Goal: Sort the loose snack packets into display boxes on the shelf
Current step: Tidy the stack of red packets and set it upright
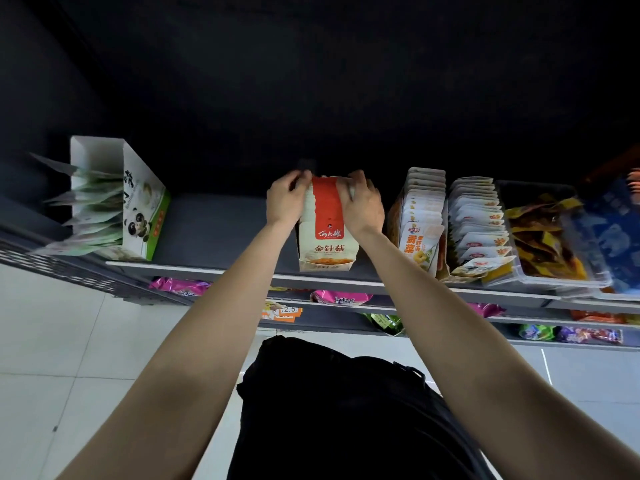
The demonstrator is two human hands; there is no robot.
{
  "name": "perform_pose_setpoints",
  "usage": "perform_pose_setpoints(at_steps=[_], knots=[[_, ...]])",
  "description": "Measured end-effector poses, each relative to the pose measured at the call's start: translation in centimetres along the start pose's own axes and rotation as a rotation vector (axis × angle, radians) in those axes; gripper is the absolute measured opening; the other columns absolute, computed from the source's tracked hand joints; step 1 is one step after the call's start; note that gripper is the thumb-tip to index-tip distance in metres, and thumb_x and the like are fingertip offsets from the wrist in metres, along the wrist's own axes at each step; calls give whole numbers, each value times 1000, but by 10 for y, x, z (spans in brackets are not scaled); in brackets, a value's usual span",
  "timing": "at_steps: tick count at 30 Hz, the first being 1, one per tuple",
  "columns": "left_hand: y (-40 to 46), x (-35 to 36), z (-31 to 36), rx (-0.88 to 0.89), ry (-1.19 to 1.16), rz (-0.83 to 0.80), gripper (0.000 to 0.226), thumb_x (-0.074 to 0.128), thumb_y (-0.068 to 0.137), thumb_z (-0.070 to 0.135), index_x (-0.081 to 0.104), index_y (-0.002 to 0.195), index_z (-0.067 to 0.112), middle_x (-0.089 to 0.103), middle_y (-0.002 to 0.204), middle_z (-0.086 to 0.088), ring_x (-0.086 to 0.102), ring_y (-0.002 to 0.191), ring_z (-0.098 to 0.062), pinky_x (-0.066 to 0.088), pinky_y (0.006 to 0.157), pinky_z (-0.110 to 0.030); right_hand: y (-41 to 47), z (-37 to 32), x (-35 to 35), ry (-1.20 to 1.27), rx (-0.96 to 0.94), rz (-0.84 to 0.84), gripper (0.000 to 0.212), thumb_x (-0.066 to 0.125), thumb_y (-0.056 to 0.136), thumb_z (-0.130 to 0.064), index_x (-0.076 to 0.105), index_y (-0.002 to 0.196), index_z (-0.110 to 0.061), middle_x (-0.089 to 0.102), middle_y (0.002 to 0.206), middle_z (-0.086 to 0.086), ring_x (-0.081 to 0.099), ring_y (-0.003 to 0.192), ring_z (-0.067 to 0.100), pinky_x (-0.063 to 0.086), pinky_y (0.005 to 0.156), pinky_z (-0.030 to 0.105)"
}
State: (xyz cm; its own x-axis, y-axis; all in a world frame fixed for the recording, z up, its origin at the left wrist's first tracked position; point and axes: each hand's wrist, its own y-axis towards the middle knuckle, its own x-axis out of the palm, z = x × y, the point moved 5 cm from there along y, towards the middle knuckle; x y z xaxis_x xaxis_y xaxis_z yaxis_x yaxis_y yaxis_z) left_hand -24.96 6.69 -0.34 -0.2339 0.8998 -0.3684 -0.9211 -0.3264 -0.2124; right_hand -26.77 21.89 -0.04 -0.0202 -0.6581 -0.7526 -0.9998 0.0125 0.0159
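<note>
Right now both hands are up on the top shelf (214,268), clamped on one stack of snack packets (323,202) standing in the red-and-cream display box (327,252). Left hand (285,202) has fingers curled over the stack's left top edge, right hand (363,206) curled over the right, pack tops btwn them. Box sits right at the shelf front, directly below the wrists.

Handling, judged: packets prob light, thin, floppy and slick film, so they fan or slide if squeezed loosely. Best hold w/ both sides pinched near the top seals, pressing inward, keeping them upright.

Left of the hands, well apart: panda box (138,206). Just right: more filled boxes (420,223).
</note>
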Motion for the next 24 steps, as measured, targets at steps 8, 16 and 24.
perform_pose_setpoints(at_steps=[8,16,24], knots=[[-51,-14,-4,-89,-228,-42,49,26,101,45,28,147,27,28,153,5,26,139,-13,22,109,-28,-12,14,-25,577,285,-139,50,23,101,-48,44,138,-22,51,131,0,46,122,18,34,100,30],[-104,14,-15,-119,-404,-136,59,41,99,36,12,150,32,36,143,15,39,122,0,40,81,-7,-90,15,-26,578,89,-294,60,46,98,-35,20,149,-18,41,143,-9,40,126,-2,34,103,18],[-98,27,-24,-61,-346,-15,55,40,100,34,17,150,29,50,137,3,54,116,-7,46,97,-24,-83,10,-7,514,106,-144,51,45,100,-20,26,147,-15,55,123,-2,54,99,1,45,73,3]])
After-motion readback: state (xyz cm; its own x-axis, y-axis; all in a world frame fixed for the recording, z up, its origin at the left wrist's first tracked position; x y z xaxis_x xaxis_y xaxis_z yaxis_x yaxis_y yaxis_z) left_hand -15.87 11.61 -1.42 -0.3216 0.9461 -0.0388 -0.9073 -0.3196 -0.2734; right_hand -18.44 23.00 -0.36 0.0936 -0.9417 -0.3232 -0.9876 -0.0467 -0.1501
